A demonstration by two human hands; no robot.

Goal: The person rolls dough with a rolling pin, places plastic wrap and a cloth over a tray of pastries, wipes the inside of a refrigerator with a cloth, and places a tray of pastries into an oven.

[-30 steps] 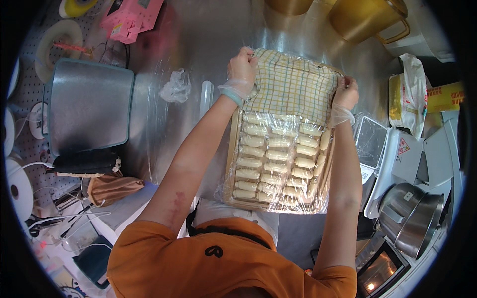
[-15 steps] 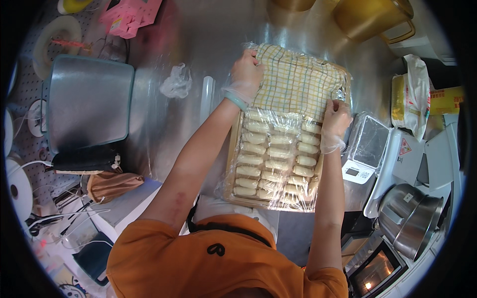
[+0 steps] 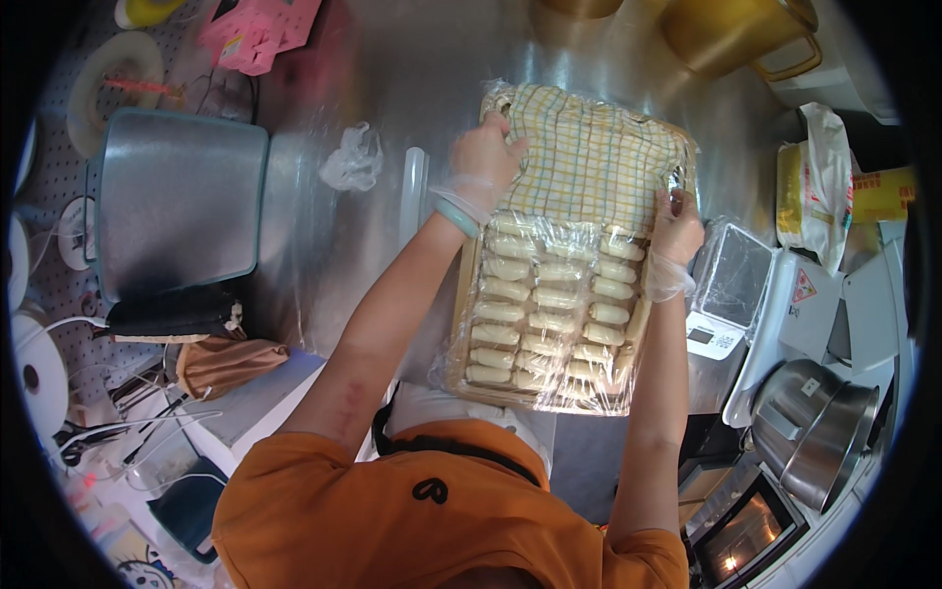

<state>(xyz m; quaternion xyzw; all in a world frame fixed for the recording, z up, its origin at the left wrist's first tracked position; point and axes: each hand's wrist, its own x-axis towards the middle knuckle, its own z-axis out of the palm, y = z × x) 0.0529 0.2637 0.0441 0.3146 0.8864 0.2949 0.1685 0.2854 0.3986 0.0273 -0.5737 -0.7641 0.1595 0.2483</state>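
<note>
A tray (image 3: pixel 457 346) of pale dough rolls (image 3: pixel 498 312), lined up in rows, lies before me under clear plastic wrap (image 3: pixel 579 388). Over its far part is a yellow-and-white checked cloth (image 3: pixel 589 147), leaving the near rolls visible through the film. My left hand (image 3: pixel 484 162), in a clear glove, is closed at the cloth's left edge, its thumb toward the cloth. At the right edge my gloved right hand (image 3: pixel 677 231) pinches the cloth's border, where shiny crumpled wrap also shows. Exactly how much wrap is caught in either hand cannot be seen.
Left on the metal table are crumpled plastic (image 3: pixel 351 159), a white strip (image 3: pixel 414 191) and a teal-rimmed board (image 3: pixel 182 206). To the right stand a digital scale (image 3: pixel 713 334) and steel bowls (image 3: pixel 810 432). A gold pitcher (image 3: pixel 721 37) stands at the far right.
My left hand has slid slightly nearer along the cloth's left edge, uncovering its far-left corner. My right hand has shifted a little to the right. The tray has barely moved.
</note>
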